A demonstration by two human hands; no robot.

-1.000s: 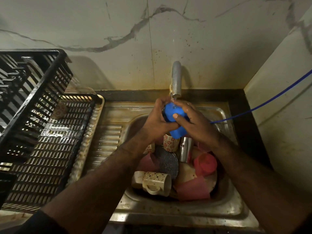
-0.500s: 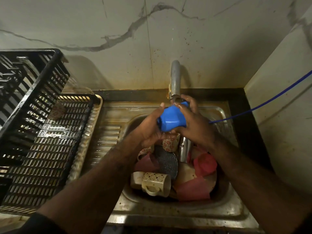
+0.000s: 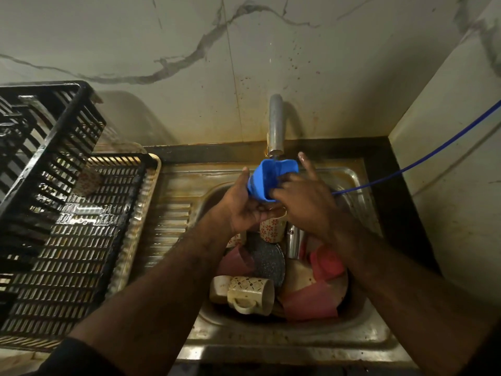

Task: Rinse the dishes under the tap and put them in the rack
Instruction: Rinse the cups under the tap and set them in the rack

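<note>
Blue plastic cup point(image 3: 271, 180), fluted sides, tilted with its mouth toward the right, held directly under the spout of the grey metal tap point(image 3: 276, 123) above the steel sink basin point(image 3: 360, 308). Left hand point(image 3: 244, 210) cradles the cup from below and the left, thumb up along its side, fingers curled beneath. Right hand point(image 3: 306, 202) at the cup's mouth, some fingers reaching inside the rim, index finger stretched up past the rim; whether it grips the wall of the cup cannot be told.

Contents of basin, under the hands: cream patterned mug point(image 3: 250, 297) lying on its side, handle toward the viewer; second cream mug point(image 3: 219, 289) just beside it on the left; floral cup point(image 3: 272, 229) upright; dark speckled plate point(image 3: 267, 259) leaning on edge; steel tumbler point(image 3: 294, 241); pink plastic pieces point(image 3: 311, 305) piled at the right.

Black slatted plastic crate point(image 3: 67, 226) on the ribbed steel drainboard point(image 3: 168, 226), left of the basin. Second black crate point(image 3: 46, 137) tilted over its far left side.

Blue hose point(image 3: 433, 150) running from the right wall toward the tap area, passing behind the right hand. Marble-veined wall panel point(image 3: 189, 63) behind, spotted near the tap
</note>
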